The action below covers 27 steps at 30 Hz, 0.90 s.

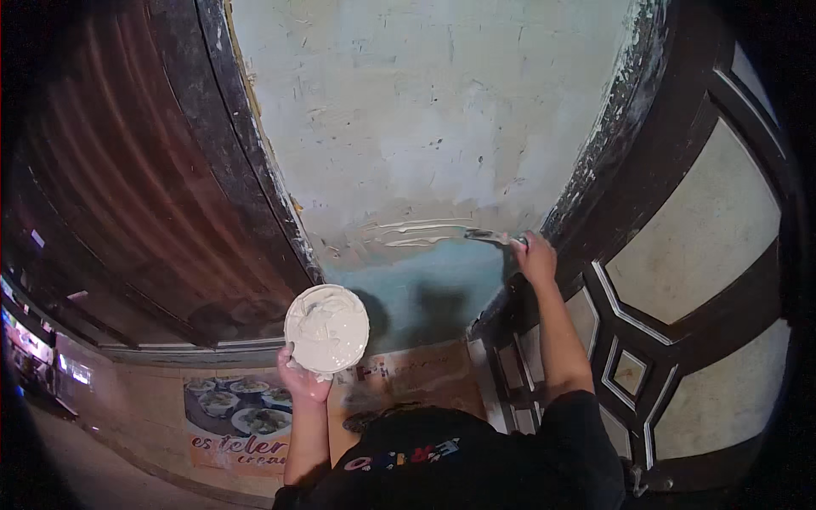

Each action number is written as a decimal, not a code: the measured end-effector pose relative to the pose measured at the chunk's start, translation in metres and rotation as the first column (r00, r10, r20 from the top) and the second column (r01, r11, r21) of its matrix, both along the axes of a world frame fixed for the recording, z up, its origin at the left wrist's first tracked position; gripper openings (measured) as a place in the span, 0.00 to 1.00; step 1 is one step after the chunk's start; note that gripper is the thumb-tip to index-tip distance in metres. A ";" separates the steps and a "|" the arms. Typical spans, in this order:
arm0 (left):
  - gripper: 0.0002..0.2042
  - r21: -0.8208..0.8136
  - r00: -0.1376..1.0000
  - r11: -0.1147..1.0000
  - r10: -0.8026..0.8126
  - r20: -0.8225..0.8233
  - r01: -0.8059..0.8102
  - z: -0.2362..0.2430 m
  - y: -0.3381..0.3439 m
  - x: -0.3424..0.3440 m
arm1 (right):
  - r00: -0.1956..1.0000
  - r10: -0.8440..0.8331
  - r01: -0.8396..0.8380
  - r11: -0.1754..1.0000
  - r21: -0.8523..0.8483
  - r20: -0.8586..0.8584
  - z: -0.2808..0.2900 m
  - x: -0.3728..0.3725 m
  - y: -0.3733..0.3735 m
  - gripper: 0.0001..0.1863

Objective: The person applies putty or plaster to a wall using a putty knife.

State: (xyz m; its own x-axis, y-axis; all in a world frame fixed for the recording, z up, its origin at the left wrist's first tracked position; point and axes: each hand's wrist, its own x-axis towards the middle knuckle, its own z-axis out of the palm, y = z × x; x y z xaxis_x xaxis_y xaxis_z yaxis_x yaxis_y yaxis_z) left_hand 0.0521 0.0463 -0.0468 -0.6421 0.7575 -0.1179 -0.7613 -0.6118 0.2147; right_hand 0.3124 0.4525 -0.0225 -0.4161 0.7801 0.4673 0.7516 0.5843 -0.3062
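My left hand [303, 378] holds a round white plate [326, 328] heaped with pale wet putty, raised in front of the wall's lower part. My right hand [535, 257] grips a putty knife [490, 237], its blade pressed flat against the wall [425, 127] next to the dark door frame. Fresh ridged strokes of putty [416, 234] lie just left of the blade. Below them a strip of the wall is still blue-green [425, 289].
A dark wooden door frame [255, 170] bounds the wall on the left, and a dark panelled door with pale insets [680, 280] stands on the right. Printed paper sheets [246, 416] cover the floor below. My black shirt [459, 467] fills the lower edge.
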 end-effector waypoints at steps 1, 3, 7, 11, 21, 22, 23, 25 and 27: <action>0.27 0.028 1.000 0.999 -0.024 -0.004 0.024 -0.001 0.004 0.003 | 0.996 0.035 -0.025 0.993 0.118 -0.083 -0.025 0.032 0.021 0.17; 0.27 0.047 1.000 0.999 -0.020 -0.010 0.021 -0.002 0.004 0.008 | 0.988 0.088 -0.079 0.994 0.080 -0.125 -0.028 0.042 0.024 0.17; 0.28 0.049 1.000 0.999 -0.010 -0.027 0.011 -0.016 0.011 0.013 | 0.965 0.213 -0.224 0.972 -0.063 -0.155 -0.006 -0.016 -0.015 0.17; 0.28 0.048 0.999 0.998 -0.040 -0.014 0.041 -0.006 0.034 0.025 | 0.911 0.406 -0.405 0.914 0.026 -0.076 -0.011 -0.072 -0.035 0.18; 0.28 0.105 1.000 0.994 -0.012 -0.017 0.014 -0.015 0.034 0.045 | 0.971 0.204 -0.196 0.978 0.074 -0.121 -0.020 0.025 0.021 0.17; 0.28 0.096 1.000 0.995 -0.004 -0.008 0.005 -0.016 0.035 0.046 | 0.961 0.276 -0.276 0.961 -0.018 -0.031 -0.013 0.004 0.009 0.19; 0.28 0.093 1.000 0.996 -0.015 0.004 0.014 -0.014 0.042 0.047 | 0.958 0.280 -0.280 0.960 0.004 -0.063 -0.031 -0.015 0.008 0.20; 0.28 0.076 1.000 0.997 -0.009 0.018 0.008 -0.012 0.044 0.048 | 0.903 0.423 -0.423 0.906 0.014 -0.083 -0.025 -0.067 -0.027 0.19; 0.28 0.076 1.000 0.997 -0.006 0.009 0.005 -0.011 0.046 0.048 | 0.893 0.450 -0.450 0.893 0.006 -0.033 -0.017 -0.102 -0.053 0.21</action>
State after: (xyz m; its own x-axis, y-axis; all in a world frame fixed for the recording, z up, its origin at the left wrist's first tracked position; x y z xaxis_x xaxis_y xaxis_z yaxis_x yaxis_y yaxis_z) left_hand 0.1000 0.0924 -0.0576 -0.6373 0.7679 -0.0654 -0.7662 -0.6221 0.1611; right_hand 0.2101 0.3990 -0.0392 -0.7069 0.5143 0.4855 0.3983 0.8568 -0.3277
